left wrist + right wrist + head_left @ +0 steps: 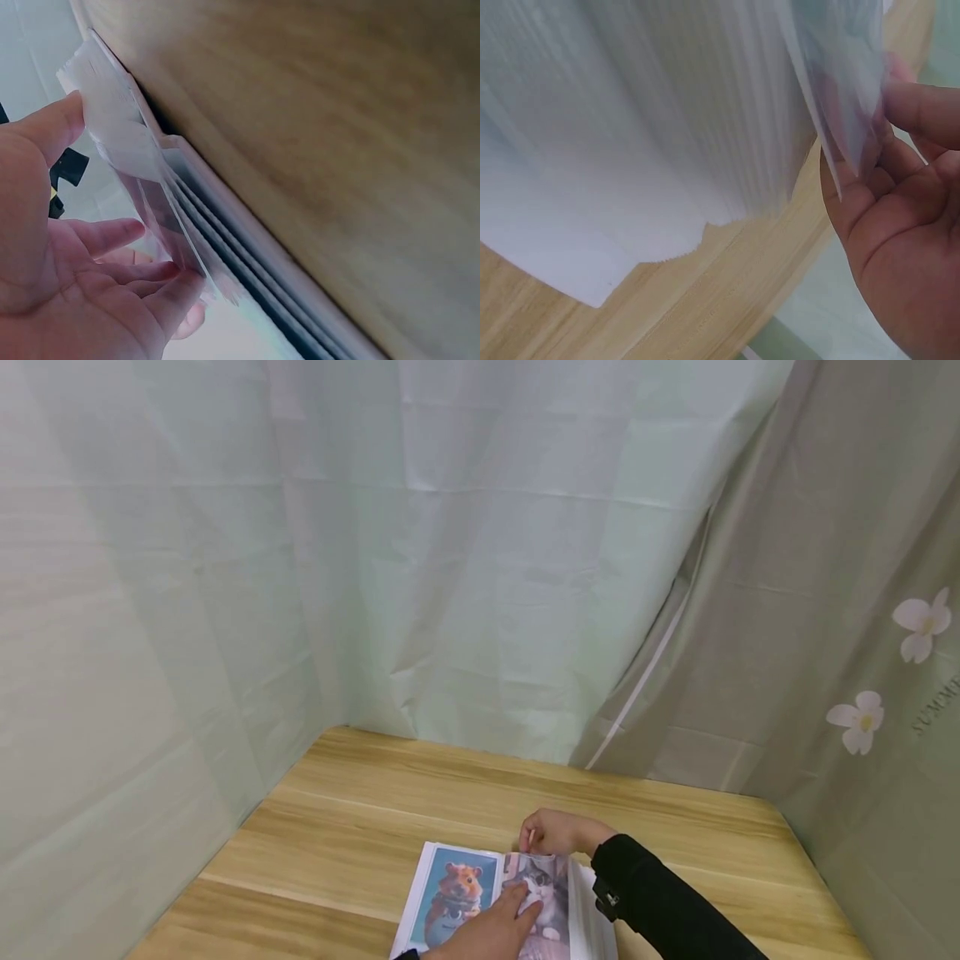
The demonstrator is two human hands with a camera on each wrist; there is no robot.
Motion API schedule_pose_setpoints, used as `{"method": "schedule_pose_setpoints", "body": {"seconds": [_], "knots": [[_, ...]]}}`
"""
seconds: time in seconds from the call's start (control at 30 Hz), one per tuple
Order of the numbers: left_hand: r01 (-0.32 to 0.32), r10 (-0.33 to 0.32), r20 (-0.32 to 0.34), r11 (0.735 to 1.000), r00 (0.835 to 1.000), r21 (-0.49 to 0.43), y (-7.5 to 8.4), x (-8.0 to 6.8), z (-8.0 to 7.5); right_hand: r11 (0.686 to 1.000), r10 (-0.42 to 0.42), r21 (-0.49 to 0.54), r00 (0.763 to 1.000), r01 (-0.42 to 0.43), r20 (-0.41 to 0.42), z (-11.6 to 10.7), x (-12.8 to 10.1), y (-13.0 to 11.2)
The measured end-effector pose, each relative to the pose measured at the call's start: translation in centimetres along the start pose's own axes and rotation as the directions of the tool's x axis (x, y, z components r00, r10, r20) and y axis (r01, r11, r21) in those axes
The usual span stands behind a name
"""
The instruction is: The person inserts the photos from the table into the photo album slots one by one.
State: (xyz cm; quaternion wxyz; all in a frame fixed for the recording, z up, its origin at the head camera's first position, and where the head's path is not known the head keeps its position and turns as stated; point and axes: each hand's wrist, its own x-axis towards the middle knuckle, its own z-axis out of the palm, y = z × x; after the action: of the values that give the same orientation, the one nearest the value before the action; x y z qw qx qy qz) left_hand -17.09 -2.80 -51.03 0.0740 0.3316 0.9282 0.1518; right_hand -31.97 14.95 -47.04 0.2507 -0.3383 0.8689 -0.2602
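Note:
A photo album (pixel 589 902) with clear sleeves lies open near the table's front. Its left page shows a hamster picture (pixel 459 885), and its right page a cat picture (pixel 555 902). My left hand (pixel 491 931) rests over the cat picture, partly covering it; fingertips touch the clear film in the left wrist view. At the top edge of that page is my right hand (pixel 558 832). In the right wrist view, its thumb and fingers pinch a clear sleeve (pixel 844 82), lifted apart from the stacked pages (pixel 697 112). The album's lower edge is cut off in the head view.
The album lies on a wood-grain table (pixel 337 835). Pale curtains (pixel 465 568) hang along the back and left, and a beige flowered curtain (pixel 787 652) hangs on the right. A black sleeve (pixel 660 902) covers the right forearm.

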Motion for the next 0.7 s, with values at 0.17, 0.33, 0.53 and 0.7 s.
{"method": "schedule_pose_setpoints", "body": {"seconds": [0.17, 0.33, 0.53, 0.7], "knots": [[-0.02, 0.02, -0.022, 1.0, 1.0, 0.007, -0.1, 0.0, 0.1, 0.999, -0.044, -0.002, 0.999, 0.044, 0.003, 0.1, 0.0, 0.2], [-0.012, 0.012, -0.005, 1.0, 1.0, -0.001, 0.0, 0.0, 0.1, 0.999, -0.045, -0.004, 0.999, 0.045, 0.004, 0.1, -0.2, 0.3], [-0.011, 0.011, 0.006, 1.0, 1.0, 0.006, 0.1, 0.0, 0.0, 0.995, -0.095, -0.023, 0.995, 0.094, -0.043, -0.1, -0.8, 0.2], [-0.001, 0.001, 0.023, 1.0, 1.0, -0.01, 0.2, -0.2, -0.5, 0.988, -0.142, -0.087, 0.98, 0.131, -0.139, 0.1, -1.5, 0.1]]}}
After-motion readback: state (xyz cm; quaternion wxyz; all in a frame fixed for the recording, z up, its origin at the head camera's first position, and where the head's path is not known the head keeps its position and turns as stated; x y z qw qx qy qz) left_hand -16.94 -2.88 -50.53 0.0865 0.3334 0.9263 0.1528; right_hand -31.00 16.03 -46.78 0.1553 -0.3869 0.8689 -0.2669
